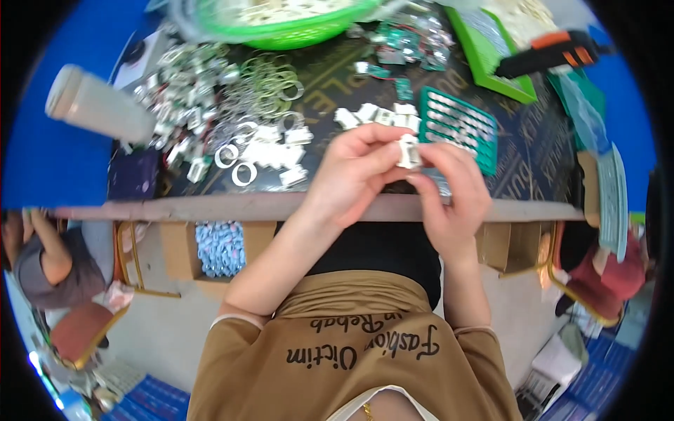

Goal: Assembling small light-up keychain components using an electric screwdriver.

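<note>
Between my two hands, above the table's near edge, is a small white plastic part [409, 151]. My left hand [361, 165] pinches it from the left with thumb and fingers. From the right, the fingertips of my right hand [453, 189] close on the same part. Just beyond my fingers several similar white parts [375, 114] lie in a row. Right of them rests a green tray [491, 144] with rows of small pale pieces. To the left is a pile of white parts and rings [270, 151].
A heap of small wired parts [186, 98] and clear and green rings [270, 81] cover the left side, by a whitish bottle [98, 105]. A green basket [302, 38] stands at the back. An orange-black tool [547, 55] lies over a green box [484, 59]. Other people sit on both sides.
</note>
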Demonstrator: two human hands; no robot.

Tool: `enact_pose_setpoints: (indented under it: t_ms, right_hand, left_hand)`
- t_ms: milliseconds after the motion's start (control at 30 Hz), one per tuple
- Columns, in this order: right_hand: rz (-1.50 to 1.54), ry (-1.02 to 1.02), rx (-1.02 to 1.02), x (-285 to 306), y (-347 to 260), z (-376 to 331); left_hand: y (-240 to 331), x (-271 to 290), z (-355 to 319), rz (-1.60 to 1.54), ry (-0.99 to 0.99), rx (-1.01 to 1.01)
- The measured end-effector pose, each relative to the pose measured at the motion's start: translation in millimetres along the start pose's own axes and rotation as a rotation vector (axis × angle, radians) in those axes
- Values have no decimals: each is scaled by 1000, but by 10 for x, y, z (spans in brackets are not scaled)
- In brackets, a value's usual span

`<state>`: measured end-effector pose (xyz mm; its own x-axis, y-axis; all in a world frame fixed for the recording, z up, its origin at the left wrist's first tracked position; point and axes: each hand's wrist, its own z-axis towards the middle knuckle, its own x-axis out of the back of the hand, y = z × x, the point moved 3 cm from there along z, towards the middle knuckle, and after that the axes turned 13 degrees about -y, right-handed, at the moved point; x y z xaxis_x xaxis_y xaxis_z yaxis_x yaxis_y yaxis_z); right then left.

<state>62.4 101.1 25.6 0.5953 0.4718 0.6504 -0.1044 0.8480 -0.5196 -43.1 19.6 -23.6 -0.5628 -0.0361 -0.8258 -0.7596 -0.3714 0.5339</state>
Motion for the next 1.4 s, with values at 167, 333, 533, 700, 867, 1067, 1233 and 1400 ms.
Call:
enact_pose_setpoints:
  t_ms: [167, 333, 533, 700, 867, 1067, 1233, 1400]
  right_hand:
    - [32, 37, 2, 40, 13, -45]
    - [9, 25, -11, 69, -1, -66]
    - [61, 35, -11, 33, 16, -71]
    - [11, 43, 11, 25, 28, -125]
    - [51, 25, 75, -3, 70, -163]
    - [-203, 200, -202, 509, 491, -317]
    - [-173, 146, -354, 570, 702, -391]
    - [-264, 127, -401, 503, 693, -347]
  left_hand:
    - [-52, -25, 37, 2, -61, 38]
    - [-85, -1, 26, 23, -55, 50]
    - [-55, 7, 18, 38, -55, 43]
    - [-67, 2, 33, 8, -88, 58]
    - [-33, -7, 6, 81, -76, 29]
    - [101, -57, -95, 283, -63, 52]
    - [131, 16, -88, 227, -32, 37]
    - [122, -24, -88, 242, -44, 87]
